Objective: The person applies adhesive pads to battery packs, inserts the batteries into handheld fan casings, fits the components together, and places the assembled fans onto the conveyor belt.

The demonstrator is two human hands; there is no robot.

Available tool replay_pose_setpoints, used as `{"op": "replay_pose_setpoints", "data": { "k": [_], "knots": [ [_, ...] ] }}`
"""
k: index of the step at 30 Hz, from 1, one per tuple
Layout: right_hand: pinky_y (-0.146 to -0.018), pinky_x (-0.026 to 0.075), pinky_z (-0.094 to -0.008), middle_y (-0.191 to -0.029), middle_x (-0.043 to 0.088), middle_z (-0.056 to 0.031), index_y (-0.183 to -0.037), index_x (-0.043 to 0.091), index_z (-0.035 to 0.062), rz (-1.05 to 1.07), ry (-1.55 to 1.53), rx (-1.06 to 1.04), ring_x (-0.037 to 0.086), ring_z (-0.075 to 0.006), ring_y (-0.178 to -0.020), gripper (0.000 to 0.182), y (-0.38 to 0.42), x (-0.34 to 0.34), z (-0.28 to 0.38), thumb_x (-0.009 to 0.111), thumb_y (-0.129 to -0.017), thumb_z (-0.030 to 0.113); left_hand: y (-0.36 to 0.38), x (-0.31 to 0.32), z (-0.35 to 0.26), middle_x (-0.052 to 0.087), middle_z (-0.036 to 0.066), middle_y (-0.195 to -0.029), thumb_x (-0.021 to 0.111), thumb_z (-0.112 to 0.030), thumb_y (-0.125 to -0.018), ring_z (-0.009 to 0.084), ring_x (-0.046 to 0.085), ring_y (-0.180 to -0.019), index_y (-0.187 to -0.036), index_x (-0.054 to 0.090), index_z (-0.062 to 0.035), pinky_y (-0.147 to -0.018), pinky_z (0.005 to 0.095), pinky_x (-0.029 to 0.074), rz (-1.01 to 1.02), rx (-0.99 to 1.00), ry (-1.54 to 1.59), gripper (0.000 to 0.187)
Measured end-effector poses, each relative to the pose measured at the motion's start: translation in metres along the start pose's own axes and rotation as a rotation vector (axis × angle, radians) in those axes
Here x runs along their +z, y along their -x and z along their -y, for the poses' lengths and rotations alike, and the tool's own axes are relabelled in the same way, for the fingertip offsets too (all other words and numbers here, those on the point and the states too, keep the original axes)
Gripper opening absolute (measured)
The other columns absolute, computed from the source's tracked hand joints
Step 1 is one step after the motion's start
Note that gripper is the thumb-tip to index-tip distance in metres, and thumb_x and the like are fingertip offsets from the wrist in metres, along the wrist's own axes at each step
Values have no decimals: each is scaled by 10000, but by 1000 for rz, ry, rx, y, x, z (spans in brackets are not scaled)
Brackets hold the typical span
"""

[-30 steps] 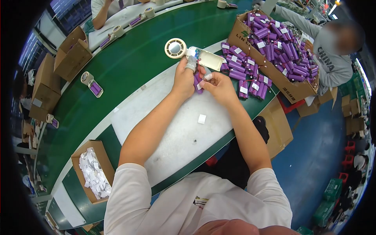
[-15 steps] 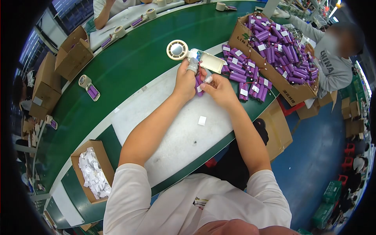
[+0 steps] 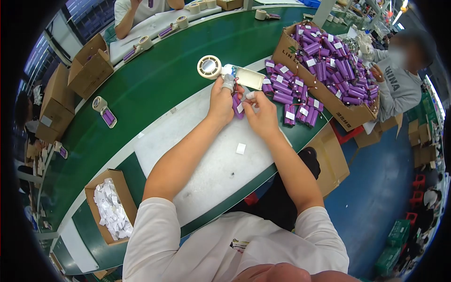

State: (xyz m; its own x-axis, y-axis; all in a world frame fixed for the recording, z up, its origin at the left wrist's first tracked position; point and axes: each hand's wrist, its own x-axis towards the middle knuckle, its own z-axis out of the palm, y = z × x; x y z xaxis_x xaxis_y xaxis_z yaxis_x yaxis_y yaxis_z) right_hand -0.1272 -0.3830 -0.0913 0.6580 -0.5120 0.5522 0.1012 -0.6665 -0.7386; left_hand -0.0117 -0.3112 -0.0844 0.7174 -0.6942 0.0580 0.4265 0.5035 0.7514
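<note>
My left hand [image 3: 221, 102] is closed around a purple battery pack [image 3: 237, 113] that has a white label [image 3: 240, 107] on its side. At the label's edge, the thumb and fingers of my right hand [image 3: 259, 112] pinch the pack from the right. Both hands have a pale wrap on a finger. Just beyond my fingertips lies a cream handheld fan [image 3: 209, 67] with its handle housing [image 3: 250, 78] opened up; red wires run between it and the pack. Another white label [image 3: 241, 148] lies on the white work surface [image 3: 206, 169] below my hands.
Purple battery packs [image 3: 283, 89] lie loose to the right, beside a cardboard box [image 3: 293, 55] heaped with more. A box of white paper pieces [image 3: 112, 207] stands at left. Several fans, one here [image 3: 104, 112], lie on the green belt [image 3: 159, 70]. A co-worker [image 3: 401, 80] is at the right.
My right thumb has drawn back slightly from the label, which shows more fully now. My left hand keeps its hold on the pack. The co-worker's arm at right has pulled in.
</note>
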Motion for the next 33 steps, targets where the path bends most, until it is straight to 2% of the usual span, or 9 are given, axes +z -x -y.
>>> {"op": "replay_pose_setpoints", "data": {
  "k": [4, 10, 13, 16, 22, 23, 27, 31, 33],
  "knots": [
    [-623, 490, -307, -771, 642, -89, -959, 570, 19, 11, -134, 91, 632, -188, -686, 167, 2, 1, 13, 661, -821, 34, 2, 4, -2, 572, 34, -864, 443, -222, -1026, 110, 547, -725, -1083, 526, -78, -614, 257, 451, -37, -6, -46, 176],
    [-633, 494, -315, -836, 639, -73, -1027, 624, 56, 692, -126, -83, 613, -200, -670, 222, -1, -33, 33, 695, -818, 80, -12, -3, -12, 569, 21, -882, 448, -225, -1024, 99, 559, -740, -1084, 533, -90, -602, 247, 456, -131, -15, -105, 170],
    [-614, 470, -319, -814, 608, -79, -1032, 669, 52, 255, 10, -208, 597, -185, -684, 279, -10, -20, 25, 757, -772, 103, -7, 2, -13, 568, 30, -879, 450, -200, -1014, 104, 559, -750, -1091, 531, -85, -608, 257, 462, -106, -85, -94, 161],
    [-605, 466, -321, -808, 564, -78, -1029, 670, 45, 183, 222, -260, 563, -196, -669, 290, -11, -8, 9, 757, -756, 85, -1, 8, -14, 567, 33, -881, 451, -159, -1005, 105, 549, -760, -1109, 532, -74, -633, 268, 466, -18, -105, -127, 158],
    [-628, 480, -391, -821, 560, -93, -928, 647, 63, 70, 165, -86, 589, -257, -718, 239, -12, 2, 4, 764, -727, 121, -1, -2, -15, 607, 51, -919, 473, -106, -988, 129, 567, -821, -1113, 562, -18, -738, 280, 479, -6, 336, -754, 177],
    [-627, 480, -396, -824, 565, -102, -923, 622, 55, 58, 160, -53, 593, -262, -717, 242, -13, 4, 1, 752, -728, 112, -3, -6, -10, 647, 137, -1043, 479, -31, -886, 272, 628, -906, -1147, 587, -22, -794, 373, 496, -22, 388, -811, 283],
    [-621, 479, -417, -841, 586, -142, -939, 523, 30, 34, 92, 171, 601, -291, -702, 270, -19, 9, -6, 695, -737, 75, -9, -23, -4, 647, 187, -1028, 499, 0, -780, 362, 607, -941, -1126, 624, -48, -829, 403, 477, 128, 777, -1126, 372],
    [-672, 481, -432, -874, 597, -179, -1064, 488, 19, 180, 117, 335, 601, -327, -752, 347, -39, 1, -6, 649, -759, 61, -8, -31, -3, 637, 189, -1036, 498, -6, -780, 383, 568, -966, -1130, 623, -55, -872, 446, 442, 130, 745, -1203, 374],
    [-714, 478, -438, -877, 595, -188, -1091, 502, 29, 252, 140, 216, 597, -340, -795, 337, -46, 2, -15, 628, -779, 56, -9, -34, -5, 631, 188, -1046, 499, -11, -776, 389, 551, -984, -1130, 623, -60, -894, 457, 420, 124, 747, -1224, 378]
  ]
}}
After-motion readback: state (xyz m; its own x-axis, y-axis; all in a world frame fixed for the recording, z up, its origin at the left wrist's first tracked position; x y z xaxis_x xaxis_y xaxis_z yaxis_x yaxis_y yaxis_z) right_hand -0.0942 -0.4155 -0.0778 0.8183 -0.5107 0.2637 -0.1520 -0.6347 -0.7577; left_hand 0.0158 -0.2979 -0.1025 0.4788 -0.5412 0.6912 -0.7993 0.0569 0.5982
